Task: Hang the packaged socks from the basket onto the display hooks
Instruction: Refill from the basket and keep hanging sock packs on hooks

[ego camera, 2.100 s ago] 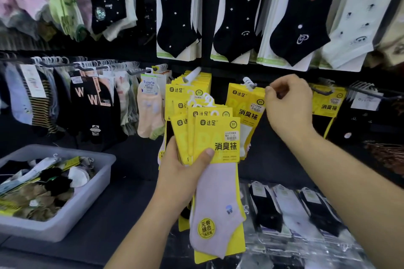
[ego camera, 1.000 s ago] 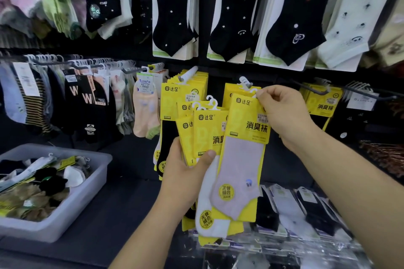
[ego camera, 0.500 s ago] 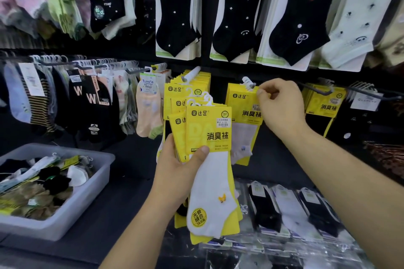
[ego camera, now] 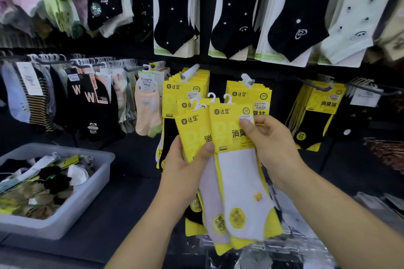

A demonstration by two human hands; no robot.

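My left hand [ego camera: 185, 166] grips a fanned stack of yellow sock packs [ego camera: 192, 131], thumb across their fronts. The front pack [ego camera: 238, 181] holds a white sock with a small yellow butterfly. My right hand [ego camera: 271, 144] pinches that front pack at its right upper edge, thumb on the price label. Behind them, a display hook [ego camera: 247, 78] carries yellow packs [ego camera: 251, 94]; another hook [ego camera: 192, 72] to the left is full of the same packs. The grey basket [ego camera: 87, 192] with loose packaged socks sits at lower left.
Black and white socks [ego camera: 236, 17] hang in the row above. Rails of striped and black socks [ego camera: 87, 94] fill the left. A third hook with yellow packs [ego camera: 323, 102] hangs at right. Clear-wrapped socks [ego camera: 306, 236] lie on the shelf below my hands.
My right hand left the middle hook, where it hung a pack, and came down onto the front pack of the stack. The left hand kept hold of the stack.
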